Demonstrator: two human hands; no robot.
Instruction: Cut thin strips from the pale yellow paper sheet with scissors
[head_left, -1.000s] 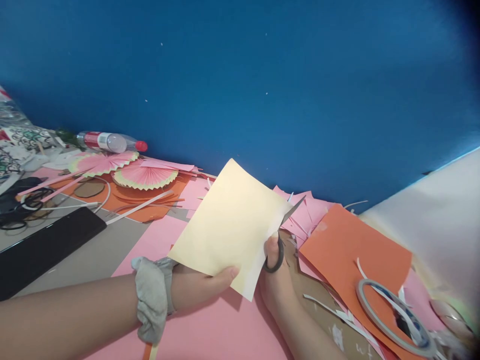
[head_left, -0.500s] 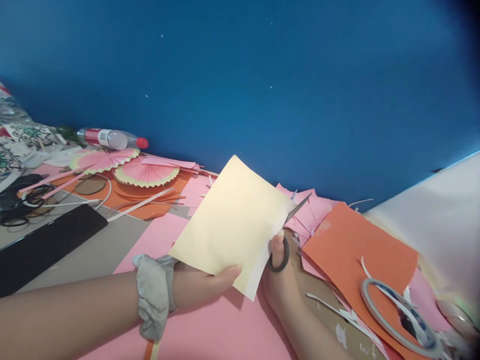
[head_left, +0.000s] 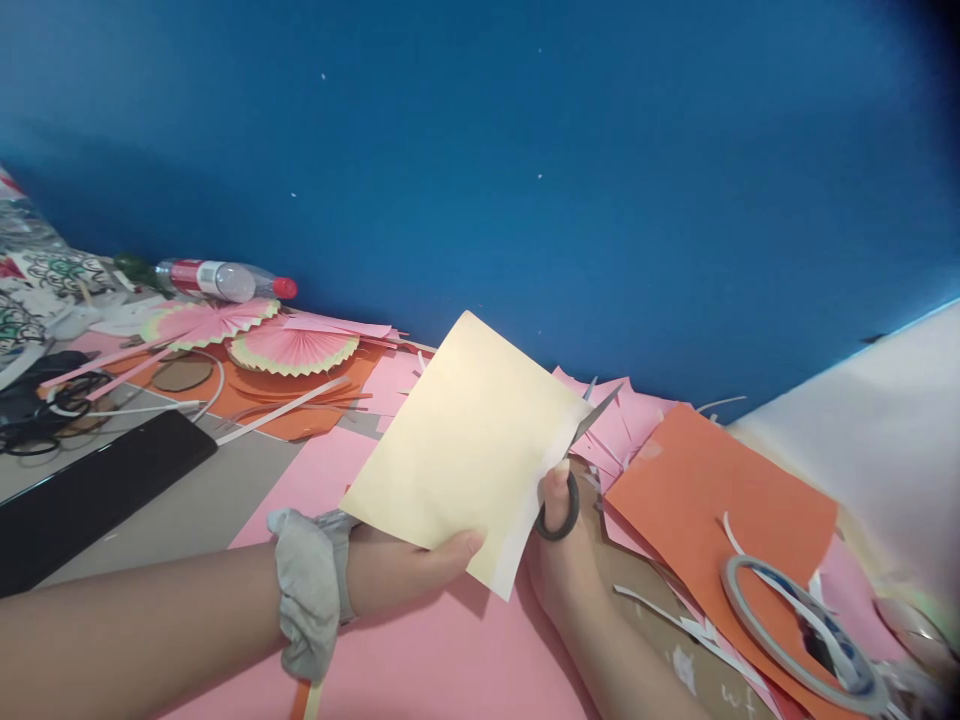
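Note:
My left hand point(head_left: 435, 565) grips a pale yellow sheet of paper point(head_left: 465, 440) at its lower edge, thumb on top and the other fingers hidden beneath. A white strip point(head_left: 525, 520) runs along the sheet's right edge. Through the dark handle loop of a pair of scissors point(head_left: 596, 410) goes the thumb of my right hand point(head_left: 559, 520). The blades are parted, at the sheet's upper right corner; part of the scissors is hidden behind the paper. Below both hands lies a large pink sheet point(head_left: 450, 670).
Rolls of tape point(head_left: 802, 630) rest on orange paper point(head_left: 727, 490) at right, near pink scraps point(head_left: 637, 420). On the left are a black phone point(head_left: 105, 500), folded paper fans point(head_left: 292, 350) and a plastic bottle point(head_left: 225, 280) on its side. A blue wall point(head_left: 480, 180) stands behind.

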